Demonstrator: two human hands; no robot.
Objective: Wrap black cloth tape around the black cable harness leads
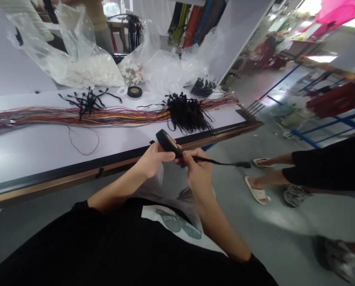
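My left hand is closed round a roll of black tape, held tilted just off the table's front edge. Close beside it, my right hand pinches a thin black cable against the roll's lower end. The cable stretches out to the right and ends in a small black connector. Whether tape is wrapped on the cable is hidden by my fingers. Behind my hands, a thick pile of black cables with connectors lies on the table.
Long coloured wires run along the white table. A smaller cluster of black cables and another tape roll lie there. Clear plastic bags of white parts stand behind. People's legs are to the right.
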